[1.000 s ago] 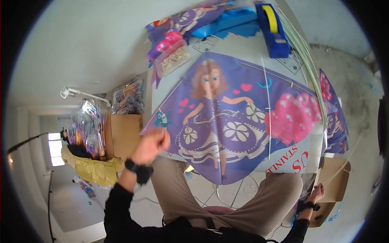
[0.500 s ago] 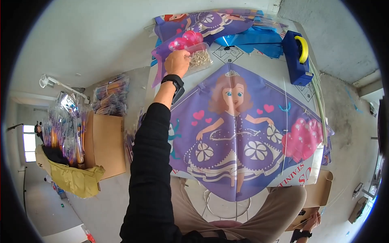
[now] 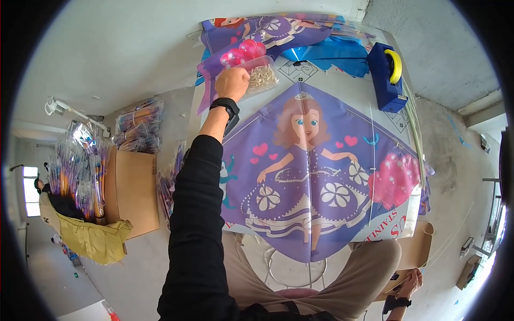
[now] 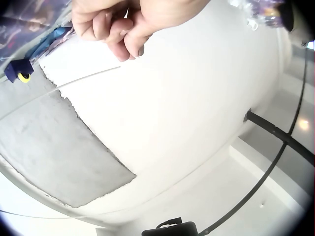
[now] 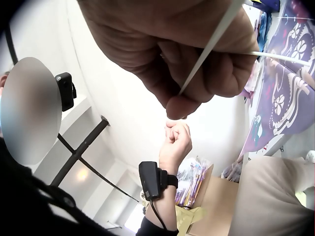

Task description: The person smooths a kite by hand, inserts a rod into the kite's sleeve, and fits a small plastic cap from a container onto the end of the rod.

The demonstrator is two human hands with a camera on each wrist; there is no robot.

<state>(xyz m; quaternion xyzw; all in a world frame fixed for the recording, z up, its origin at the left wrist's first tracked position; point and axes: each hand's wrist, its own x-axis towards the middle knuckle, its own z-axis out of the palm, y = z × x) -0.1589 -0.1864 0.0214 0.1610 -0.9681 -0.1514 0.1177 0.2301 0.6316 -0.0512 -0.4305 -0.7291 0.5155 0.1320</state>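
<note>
Right wrist view: one thin white rod (image 5: 211, 44) runs slantwise through the right hand (image 5: 162, 39), whose curled fingers and thumb clamp round it. Both ends of the rod run out of sight past the hand. In the head view this hand sits low beside the person's right thigh, small and near the edge, so the rod can hardly be made out there.

The left hand (image 3: 233, 83) is stretched far forward, with its knuckles at the near edge of one clear bag of small pale pieces (image 3: 261, 75). The pieces are too small to count. Its fingers are curled in with the tips together, and whether they pinch anything cannot be told from any view.

One purple kite (image 3: 305, 176) with a printed girl lies spread flat to the right of the left hand and ahead of the right hand, well apart from the held rod. One blue tape dispenser (image 3: 386, 75) stands further right of the left hand. One bundle of thin rods (image 3: 413, 117) lies just beyond the dispenser, and its far end is hidden behind the kite's edge. One cardboard box (image 3: 131, 192) stands on the floor left of the outstretched arm.
</note>
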